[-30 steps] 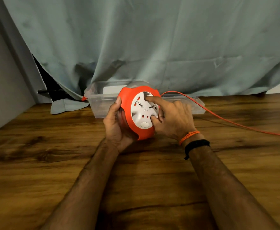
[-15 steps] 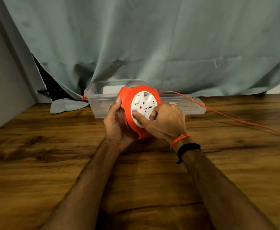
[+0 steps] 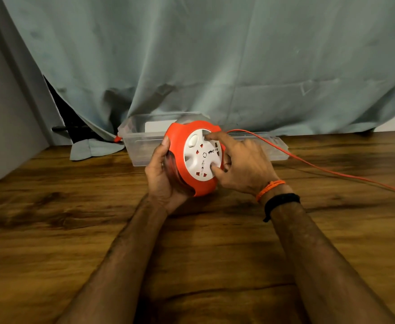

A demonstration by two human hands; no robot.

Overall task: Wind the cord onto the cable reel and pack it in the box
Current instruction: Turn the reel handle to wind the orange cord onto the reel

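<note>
Forearms reaching forward over a wooden table (image 3: 51,230), orange and black bands (image 3: 276,192) round the right wrist. Left hand (image 3: 161,176) cupped round the back of the reel (image 3: 192,181), thumb on its orange rim, holding it upright just above the table. Right hand (image 3: 241,164) on the white socket face (image 3: 202,155), forefinger hooked into a recess near the top, thumb pressed into one near the bottom (other fingers curled behind the rim). Cord (image 3: 320,164) running from the reel's top right across the table to the right edge, mostly unwound. Box (image 3: 142,153), clear plastic, just behind the reel, against a grey-green curtain (image 3: 215,66).
</note>
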